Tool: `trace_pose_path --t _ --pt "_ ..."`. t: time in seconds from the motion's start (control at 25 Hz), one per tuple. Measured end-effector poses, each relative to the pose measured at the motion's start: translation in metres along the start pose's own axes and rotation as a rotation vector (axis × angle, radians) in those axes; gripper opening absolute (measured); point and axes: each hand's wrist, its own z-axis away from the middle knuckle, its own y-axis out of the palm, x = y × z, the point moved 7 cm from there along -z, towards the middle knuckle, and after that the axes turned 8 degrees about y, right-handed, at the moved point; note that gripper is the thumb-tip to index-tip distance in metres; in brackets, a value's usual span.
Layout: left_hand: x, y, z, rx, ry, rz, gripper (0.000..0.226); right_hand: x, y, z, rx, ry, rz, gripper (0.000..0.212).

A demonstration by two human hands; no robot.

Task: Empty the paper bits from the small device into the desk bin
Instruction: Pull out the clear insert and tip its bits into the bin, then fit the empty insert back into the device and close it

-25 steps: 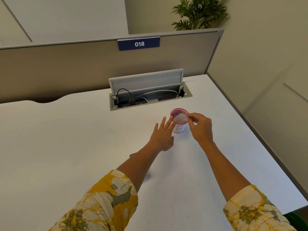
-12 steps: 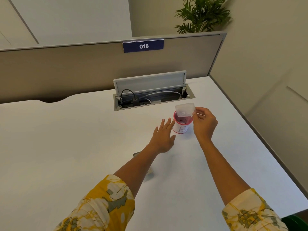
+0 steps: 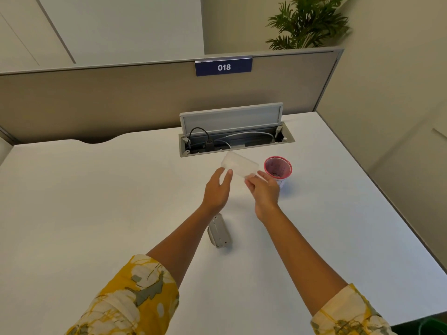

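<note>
A clear plastic tray (image 3: 239, 167) from the small device is held above the white desk (image 3: 96, 201), left of the bin. My right hand (image 3: 263, 192) pinches its near right corner. My left hand (image 3: 217, 188) touches its left end with fingers spread. The desk bin (image 3: 278, 169) is a small pink-rimmed paper cup standing just right of my right hand; dark bits show inside it. The grey metal body of the device (image 3: 219, 232) lies on the desk between my forearms.
An open cable box (image 3: 235, 139) with its lid raised and wires inside is sunk into the desk behind the cup. A beige partition (image 3: 121, 97) with a "018" sign closes the back. The desk's right edge runs near the wall.
My right hand has carried the clear tray from over the cup to the left of it. My left hand rose from the desk to meet the tray's left end.
</note>
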Motion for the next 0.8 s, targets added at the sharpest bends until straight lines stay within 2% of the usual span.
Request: trace_pose_path --t 0.12,0.28,0.4,0.48,0.6,0.72,0.8 --pt "0.014 -0.025 0.011 -0.098 -0.065 0.136 0.047 -0.038 0.027 0.022 0.133 0.191 -0.096 0.049" --pt "0.037 -0.053 0.028 -0.25 -0.182 0.306 0.034 -0.078 0.052 0.046 0.243 0.278 0.01 0.041" --pt "0.055 -0.072 0.043 -0.323 -0.257 0.421 0.021 -0.102 0.063 0.059 0.265 0.274 0.219 0.022" --pt "0.069 -0.084 0.052 -0.366 -0.326 0.516 0.026 -0.113 0.068 0.068 0.305 0.266 0.407 0.007" --pt "0.081 -0.104 0.065 -0.427 -0.378 0.634 0.029 -0.121 0.072 0.078 0.359 0.284 0.623 0.001" --pt "0.088 -0.118 0.074 -0.405 -0.394 0.628 0.026 -0.114 0.069 0.071 0.315 0.256 0.615 0.025" --pt "0.093 -0.123 0.08 -0.392 -0.413 0.612 0.024 -0.104 0.061 0.064 0.247 0.225 0.579 0.032"
